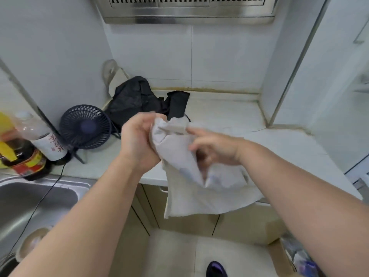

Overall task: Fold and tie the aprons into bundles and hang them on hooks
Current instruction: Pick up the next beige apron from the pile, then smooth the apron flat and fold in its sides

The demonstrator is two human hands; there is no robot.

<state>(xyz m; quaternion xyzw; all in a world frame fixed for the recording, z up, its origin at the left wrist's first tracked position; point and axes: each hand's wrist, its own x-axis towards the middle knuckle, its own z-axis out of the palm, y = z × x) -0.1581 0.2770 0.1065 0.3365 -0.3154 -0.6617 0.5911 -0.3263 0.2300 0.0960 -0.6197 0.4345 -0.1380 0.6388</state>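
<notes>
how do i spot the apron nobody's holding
Look below the steel range hood to the pale counter. In its back left corner, behind the small round fan, lies the black apron. It is a crumpled dark heap, unlike the light grey apron held by the left hand and right hand.

One head-worn wide-angle view faces forward and down; near above the countertop (229, 110).

Blurred red characters on bottle (46, 141) label
</notes>
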